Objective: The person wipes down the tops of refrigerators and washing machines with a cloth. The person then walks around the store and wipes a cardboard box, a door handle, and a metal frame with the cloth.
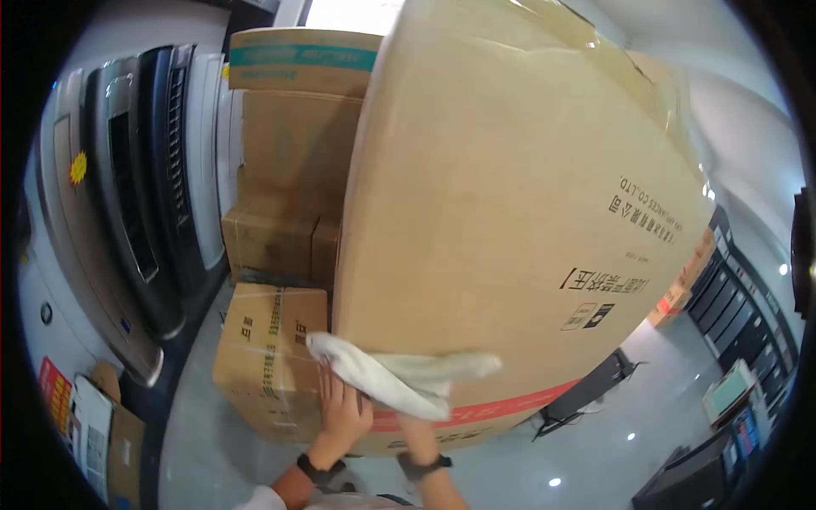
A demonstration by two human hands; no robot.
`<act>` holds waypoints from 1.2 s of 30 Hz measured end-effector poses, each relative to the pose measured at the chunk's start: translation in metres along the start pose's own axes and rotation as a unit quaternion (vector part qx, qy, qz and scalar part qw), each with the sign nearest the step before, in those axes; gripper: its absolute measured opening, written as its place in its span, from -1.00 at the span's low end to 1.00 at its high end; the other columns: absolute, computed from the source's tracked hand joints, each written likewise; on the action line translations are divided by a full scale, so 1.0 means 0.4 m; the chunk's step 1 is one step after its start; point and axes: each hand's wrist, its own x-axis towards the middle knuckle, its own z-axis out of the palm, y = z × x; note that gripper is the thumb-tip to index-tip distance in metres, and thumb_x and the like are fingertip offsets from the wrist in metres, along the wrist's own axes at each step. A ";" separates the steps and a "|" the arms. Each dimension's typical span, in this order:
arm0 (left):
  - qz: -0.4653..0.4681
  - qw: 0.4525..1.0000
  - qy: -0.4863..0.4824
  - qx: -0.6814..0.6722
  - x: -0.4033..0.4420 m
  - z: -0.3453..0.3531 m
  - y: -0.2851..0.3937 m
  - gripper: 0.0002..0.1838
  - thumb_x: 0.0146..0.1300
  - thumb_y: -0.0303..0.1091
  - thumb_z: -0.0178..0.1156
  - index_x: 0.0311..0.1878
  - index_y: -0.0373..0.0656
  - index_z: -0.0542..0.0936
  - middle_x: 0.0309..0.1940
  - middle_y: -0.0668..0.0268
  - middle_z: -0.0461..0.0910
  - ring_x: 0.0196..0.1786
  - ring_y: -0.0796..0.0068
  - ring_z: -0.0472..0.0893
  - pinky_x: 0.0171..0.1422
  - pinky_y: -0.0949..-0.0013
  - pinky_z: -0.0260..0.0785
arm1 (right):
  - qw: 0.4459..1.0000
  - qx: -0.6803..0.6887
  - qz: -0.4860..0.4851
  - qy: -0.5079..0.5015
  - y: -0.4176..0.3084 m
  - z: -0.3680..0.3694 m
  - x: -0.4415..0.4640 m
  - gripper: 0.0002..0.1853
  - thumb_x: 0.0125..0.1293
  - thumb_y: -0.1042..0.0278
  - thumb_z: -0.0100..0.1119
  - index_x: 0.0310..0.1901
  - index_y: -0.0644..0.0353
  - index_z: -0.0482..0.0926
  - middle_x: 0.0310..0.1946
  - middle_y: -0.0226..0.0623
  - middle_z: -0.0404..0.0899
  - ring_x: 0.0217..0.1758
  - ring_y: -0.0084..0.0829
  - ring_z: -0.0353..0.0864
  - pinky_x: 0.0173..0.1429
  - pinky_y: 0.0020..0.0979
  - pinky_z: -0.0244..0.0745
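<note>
A large cardboard box (pixel 501 204) with a red stripe and printed lettering stands tilted in front of me and fills the middle of the view. A folded white cloth (pixel 382 374) lies against its lower part. My left hand (pixel 344 416) is at the box's lower left edge, fingers stretched upward and their tips partly under the cloth. Beside it, my right hand (pixel 416 433) reaches up to the box near the red stripe. The cloth covers the fingers of that hand, so their grip is hidden. Each wrist has a dark band.
Several tall appliance panels (pixel 127 187) line the left wall. Stacked cartons (pixel 297 144) stand behind the big box, with a smaller carton (pixel 272 357) on the floor at its left. A dark stand (pixel 595 391) is at the right, near a black case (pixel 688 480).
</note>
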 end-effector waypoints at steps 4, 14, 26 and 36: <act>0.069 0.997 0.004 -0.029 0.043 -0.004 0.065 -0.23 0.21 -0.41 0.22 0.46 -0.57 0.27 0.53 -0.51 0.07 0.61 -0.61 -0.02 0.66 -0.40 -0.11 | 0.986 0.112 0.120 -0.040 0.054 -0.111 0.009 -0.57 0.44 0.37 0.18 0.30 0.28 0.58 0.23 0.05 0.64 0.35 0.06 0.58 0.40 -0.08 0.47; 0.190 0.980 -0.047 0.025 0.067 0.206 0.112 0.07 0.34 -0.02 0.37 0.63 -0.36 -0.06 0.58 -0.33 -0.01 0.66 -0.42 -0.07 0.70 -0.31 -0.29 | 0.926 0.331 0.183 0.000 0.191 -0.168 0.084 -0.52 0.48 0.35 0.17 0.38 0.29 0.47 0.31 0.00 0.56 0.39 -0.04 0.53 0.45 -0.13 0.42; 0.125 0.986 -0.090 -0.070 0.049 0.666 0.609 -0.14 0.40 -0.44 0.18 0.63 -0.49 -0.01 0.67 -0.36 -0.20 0.72 -0.34 -0.31 0.73 -0.24 -0.45 | 0.741 0.622 0.248 0.052 0.636 -0.616 0.095 -0.44 0.52 0.33 0.16 0.47 0.30 0.33 0.42 -0.06 0.46 0.44 -0.16 0.48 0.51 -0.19 0.35; 0.106 0.974 -0.157 -0.127 0.075 1.131 1.154 -0.10 0.47 -0.20 0.25 0.66 -0.38 0.01 0.71 -0.14 -0.12 0.76 -0.11 -0.21 0.76 -0.07 -0.42 | 0.650 0.712 0.264 0.035 1.011 -1.159 0.146 -0.37 0.56 0.31 0.15 0.55 0.31 0.22 0.51 -0.11 0.37 0.49 -0.26 0.43 0.56 -0.24 0.30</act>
